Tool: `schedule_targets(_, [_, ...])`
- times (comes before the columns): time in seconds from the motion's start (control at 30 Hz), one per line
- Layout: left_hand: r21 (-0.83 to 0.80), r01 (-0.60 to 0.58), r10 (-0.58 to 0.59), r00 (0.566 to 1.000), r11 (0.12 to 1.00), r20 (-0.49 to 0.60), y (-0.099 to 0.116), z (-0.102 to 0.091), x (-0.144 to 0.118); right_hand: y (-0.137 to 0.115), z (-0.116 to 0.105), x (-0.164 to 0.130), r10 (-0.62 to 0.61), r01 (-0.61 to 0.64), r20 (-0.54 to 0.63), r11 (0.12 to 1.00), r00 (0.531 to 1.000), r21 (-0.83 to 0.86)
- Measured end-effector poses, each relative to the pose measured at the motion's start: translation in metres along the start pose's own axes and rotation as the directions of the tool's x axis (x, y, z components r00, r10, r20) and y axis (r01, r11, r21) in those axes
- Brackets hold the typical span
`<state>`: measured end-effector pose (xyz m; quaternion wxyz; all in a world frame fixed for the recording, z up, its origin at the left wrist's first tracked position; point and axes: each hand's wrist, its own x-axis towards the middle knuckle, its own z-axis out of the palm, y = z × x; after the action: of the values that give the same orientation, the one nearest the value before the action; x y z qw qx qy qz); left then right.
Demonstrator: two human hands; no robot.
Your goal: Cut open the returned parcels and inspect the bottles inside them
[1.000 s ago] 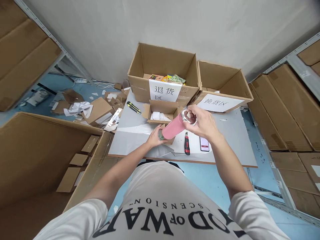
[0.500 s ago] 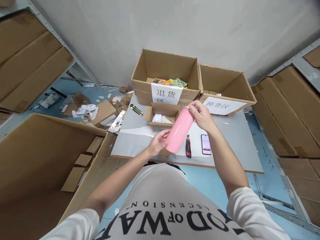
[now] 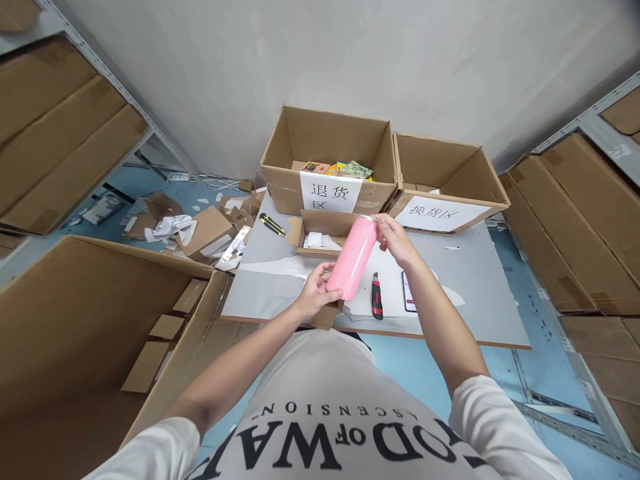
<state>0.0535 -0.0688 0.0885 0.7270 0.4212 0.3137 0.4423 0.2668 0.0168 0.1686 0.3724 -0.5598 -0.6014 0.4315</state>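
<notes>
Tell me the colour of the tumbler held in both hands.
Pink, with a silver rim: tumbler, clearest in the head view.

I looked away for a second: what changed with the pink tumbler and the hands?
The pink tumbler was turned from lying flat, open mouth facing up, to more upright. The left hand and right hand kept hold of its ends. The red knife stayed put.

A returns stockroom: labelled cartons (image 3: pixel 327 163), shelving stacked with flat cardboard (image 3: pixel 65 147), packing table (image 3: pixel 470 287).
</notes>
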Motion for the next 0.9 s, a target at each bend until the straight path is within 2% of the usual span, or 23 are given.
schedule_targets(0.13, [-0.124,0.04,-0.04,0.999,0.991,0.004,-0.002,-0.001,0.0,0.007,0.001,-0.003,0.064,-0.069,0.056,0.994,0.996,0.086])
schedule_targets(0.3, [-0.314,0.151,-0.126,0.987,0.937,0.099,0.003,0.001,0.0,0.007,0.004,-0.006,0.111,-0.124,0.097,0.983,0.989,0.138])
schedule_targets(0.5, [-0.411,0.325,-0.233,0.938,0.852,0.257,0.005,0.004,-0.002,0.005,0.01,-0.006,0.047,-0.071,0.106,0.969,0.993,0.236])
schedule_targets(0.6, [-0.405,0.372,-0.258,0.916,0.836,0.308,0.002,0.006,-0.001,0.007,0.015,-0.004,0.046,-0.059,0.06,0.971,0.997,0.232])
schedule_targets(0.73, [-0.335,0.33,-0.263,0.937,0.883,0.232,-0.001,0.007,0.002,0.011,0.015,-0.002,0.038,-0.031,-0.026,0.969,0.999,0.244])
schedule_targets(0.83, [-0.305,0.257,-0.218,0.964,0.917,0.155,-0.001,0.005,0.004,0.012,0.011,-0.001,0.026,-0.015,-0.037,0.964,0.999,0.265])
schedule_targets(0.9, [-0.287,0.224,-0.188,0.971,0.931,0.147,-0.002,0.003,0.004,0.012,0.009,-0.002,0.05,-0.041,-0.034,0.97,0.998,0.239])
